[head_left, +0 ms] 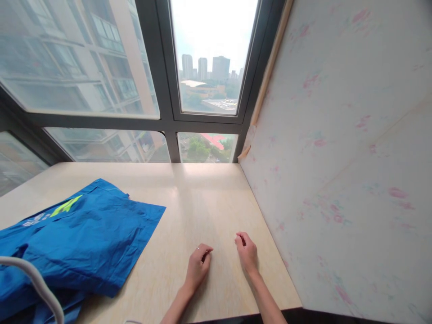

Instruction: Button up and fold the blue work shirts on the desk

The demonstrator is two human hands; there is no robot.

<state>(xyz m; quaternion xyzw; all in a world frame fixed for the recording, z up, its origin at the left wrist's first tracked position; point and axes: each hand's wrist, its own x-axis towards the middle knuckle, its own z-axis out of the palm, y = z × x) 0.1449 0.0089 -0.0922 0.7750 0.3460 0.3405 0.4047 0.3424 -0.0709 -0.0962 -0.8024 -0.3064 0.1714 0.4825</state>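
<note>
In the head view, your left hand (198,266) is at the lower middle of the frame, on or just above the pale tabletop (202,198), its fingers curled together in a loose fist. A ring (198,248) shows on one finger. Your right hand (248,254) is a little higher and to the right, well apart from the left, its fingers likewise curled in together. You have nothing visible in either grip.

The blue fabric item (97,238) is spread, creased, across the lower left of the frame, nearest your left hand but apart from it. It bears a yellow-green patch (66,205) and whitish print near its upper left edge. You cannot tell whether it is a bag, or whether anything lies inside. A whitish curved tube (37,281) crosses in front of it at the lower left corner.
</note>
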